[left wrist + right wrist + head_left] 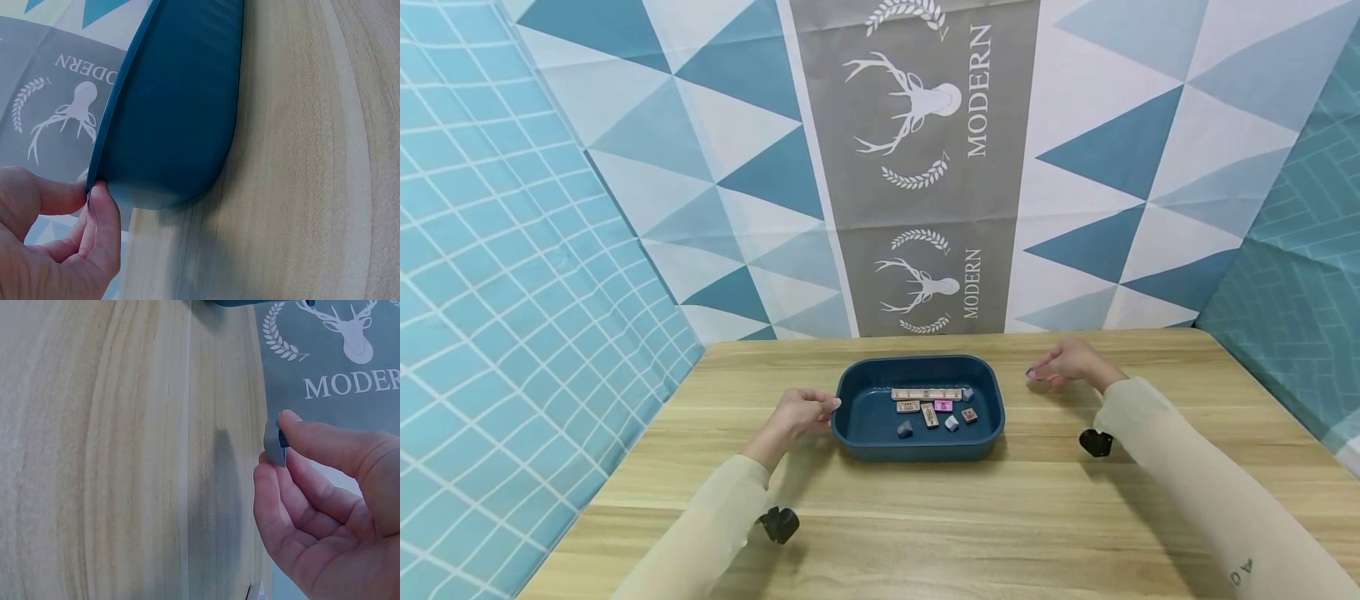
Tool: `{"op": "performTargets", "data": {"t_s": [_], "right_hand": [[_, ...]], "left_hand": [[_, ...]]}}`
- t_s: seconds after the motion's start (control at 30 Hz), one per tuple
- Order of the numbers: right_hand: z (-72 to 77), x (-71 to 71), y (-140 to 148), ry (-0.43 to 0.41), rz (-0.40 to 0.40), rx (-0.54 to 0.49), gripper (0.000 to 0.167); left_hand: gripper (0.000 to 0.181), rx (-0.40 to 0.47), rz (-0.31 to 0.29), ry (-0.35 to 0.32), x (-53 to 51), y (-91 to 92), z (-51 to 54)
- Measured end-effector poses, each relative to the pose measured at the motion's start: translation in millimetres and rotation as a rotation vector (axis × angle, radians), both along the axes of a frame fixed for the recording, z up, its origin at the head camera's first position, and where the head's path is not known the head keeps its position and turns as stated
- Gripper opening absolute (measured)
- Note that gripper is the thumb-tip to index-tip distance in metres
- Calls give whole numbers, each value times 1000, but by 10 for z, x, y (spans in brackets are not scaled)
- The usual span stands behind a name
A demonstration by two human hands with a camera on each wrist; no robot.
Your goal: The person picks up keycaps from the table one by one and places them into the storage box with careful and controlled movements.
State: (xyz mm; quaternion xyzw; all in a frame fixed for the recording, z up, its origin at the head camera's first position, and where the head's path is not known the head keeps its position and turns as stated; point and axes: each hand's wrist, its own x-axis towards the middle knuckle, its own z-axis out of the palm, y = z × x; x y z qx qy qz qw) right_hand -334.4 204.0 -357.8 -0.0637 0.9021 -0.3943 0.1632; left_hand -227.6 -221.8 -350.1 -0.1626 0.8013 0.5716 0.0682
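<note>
In the head view, a dark blue plastic basin [917, 451] stands on the wooden table. My left hand [805, 411] is at its left end; the left wrist view shows the thumb and fingers of that hand [69, 231] pinching the basin's rim [119, 94]. To the right of the basin, my right hand [1067, 362] is held above the table. Between thumb and fingertips it pinches a small grey piece that looks like a keycap [275, 444]. Inside the basin lie a long beige bar [927, 394], a pink piece [943, 406] and several small grey and brown keycap-like pieces [905, 429].
The wooden table [910, 533] extends around the basin up to a patterned cloth wall [936, 167] at the back. Blue tiled sheets [497, 250] hang on the left and teal ones on the right. A black wrist-worn device [1096, 442] sits under each forearm.
</note>
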Motion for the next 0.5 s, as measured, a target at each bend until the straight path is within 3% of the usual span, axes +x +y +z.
{"op": "performTargets", "data": {"t_s": [0.5], "right_hand": [[70, -4, -4, -32, 78, -70, 36]], "left_hand": [[25, -1, 5, 4, -17, 3, -6]]}}
